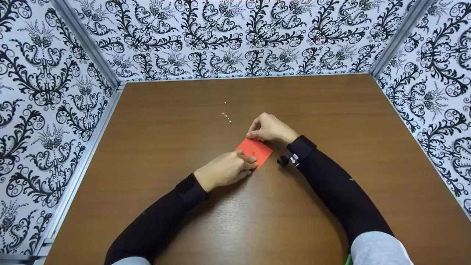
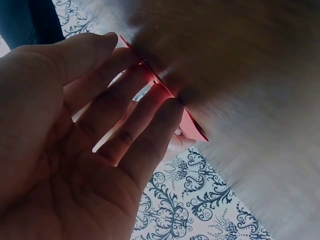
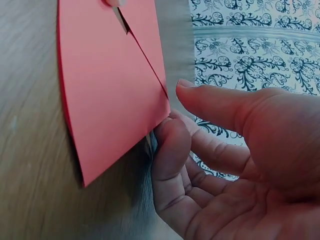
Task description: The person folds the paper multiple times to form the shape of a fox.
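Note:
A folded red paper (image 1: 262, 150) lies on the wooden table in the head view, its corners angled. The left hand (image 1: 230, 167) presses the near-left side of the paper with its fingers. Those fingers (image 2: 145, 135) are extended in the left wrist view, with their tips against the red paper (image 2: 187, 125). At the far corner is the right hand (image 1: 270, 127). The right wrist view shows curled fingers (image 3: 172, 150) holding that corner of the red paper (image 3: 110, 95), the thumb slightly apart. A diagonal folded edge and a narrow gap show on the paper.
Several small white bits (image 1: 228, 118) lie on the wooden table (image 1: 165, 121) beyond the paper. Patterned black-and-white walls (image 1: 220, 40) enclose the back and sides. A black wrist camera (image 1: 282, 161) hangs by the right wrist.

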### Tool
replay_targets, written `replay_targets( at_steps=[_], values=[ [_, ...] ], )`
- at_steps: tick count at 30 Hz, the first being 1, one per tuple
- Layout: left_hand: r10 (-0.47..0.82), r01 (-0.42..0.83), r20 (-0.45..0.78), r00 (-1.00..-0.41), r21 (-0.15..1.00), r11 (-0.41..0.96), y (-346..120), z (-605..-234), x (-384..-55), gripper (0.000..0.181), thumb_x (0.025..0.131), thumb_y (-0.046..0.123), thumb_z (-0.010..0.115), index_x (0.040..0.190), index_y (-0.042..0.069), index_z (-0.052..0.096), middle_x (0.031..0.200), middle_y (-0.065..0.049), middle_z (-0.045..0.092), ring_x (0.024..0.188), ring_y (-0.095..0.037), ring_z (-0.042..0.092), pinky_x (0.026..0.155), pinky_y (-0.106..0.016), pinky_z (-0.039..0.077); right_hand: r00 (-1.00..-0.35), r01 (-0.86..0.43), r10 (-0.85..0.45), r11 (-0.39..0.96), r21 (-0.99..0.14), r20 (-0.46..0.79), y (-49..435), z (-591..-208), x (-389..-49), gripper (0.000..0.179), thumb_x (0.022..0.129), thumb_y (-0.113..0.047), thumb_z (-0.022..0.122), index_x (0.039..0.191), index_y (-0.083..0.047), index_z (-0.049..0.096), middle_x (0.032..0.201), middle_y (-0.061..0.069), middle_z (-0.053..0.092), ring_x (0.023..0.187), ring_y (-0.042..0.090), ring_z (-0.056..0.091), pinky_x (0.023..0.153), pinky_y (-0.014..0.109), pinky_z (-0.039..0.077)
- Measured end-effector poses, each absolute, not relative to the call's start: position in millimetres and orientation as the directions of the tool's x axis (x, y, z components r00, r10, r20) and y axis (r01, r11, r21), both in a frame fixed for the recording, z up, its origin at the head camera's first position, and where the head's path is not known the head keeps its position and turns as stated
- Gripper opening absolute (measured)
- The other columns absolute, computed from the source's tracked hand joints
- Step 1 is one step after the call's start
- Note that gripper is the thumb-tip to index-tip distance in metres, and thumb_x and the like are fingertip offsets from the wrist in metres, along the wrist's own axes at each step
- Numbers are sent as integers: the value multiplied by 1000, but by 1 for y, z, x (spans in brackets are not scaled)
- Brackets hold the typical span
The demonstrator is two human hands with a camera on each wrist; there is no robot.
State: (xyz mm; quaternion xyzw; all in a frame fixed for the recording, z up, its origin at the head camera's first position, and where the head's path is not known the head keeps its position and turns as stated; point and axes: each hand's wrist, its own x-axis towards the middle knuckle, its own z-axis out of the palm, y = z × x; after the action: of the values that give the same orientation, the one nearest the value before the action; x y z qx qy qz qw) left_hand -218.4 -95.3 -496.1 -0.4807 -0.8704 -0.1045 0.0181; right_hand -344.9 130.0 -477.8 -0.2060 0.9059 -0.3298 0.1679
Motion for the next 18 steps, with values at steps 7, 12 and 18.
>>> replay_targets(
  at_steps=[7,12,18],
  values=[
    [825,830,128,-551,184,526,-95,-497,-219,31,113,17,79,143,10,84,149,-8,82,140,-28,77,121,-44,62,-849,-241,-490,694,-678,-200,131,-480,-348,14,105,-27,88,107,-13,92,78,-7,75,64,5,63,59,20,52],
    [825,830,126,-551,178,528,-95,-495,-219,32,113,18,79,144,10,83,150,-7,81,141,-28,77,121,-44,62,-837,-237,-506,677,-697,-207,133,-480,-350,15,106,-25,88,107,-10,90,78,-7,73,63,4,62,60,19,52],
    [822,825,105,-559,167,540,-97,-495,-218,34,113,19,79,146,12,83,153,-6,80,143,-27,75,122,-44,62,-827,-225,-521,651,-725,-211,133,-477,-350,12,107,-21,87,105,-9,90,77,-6,73,61,5,62,58,19,51]
  ],
)
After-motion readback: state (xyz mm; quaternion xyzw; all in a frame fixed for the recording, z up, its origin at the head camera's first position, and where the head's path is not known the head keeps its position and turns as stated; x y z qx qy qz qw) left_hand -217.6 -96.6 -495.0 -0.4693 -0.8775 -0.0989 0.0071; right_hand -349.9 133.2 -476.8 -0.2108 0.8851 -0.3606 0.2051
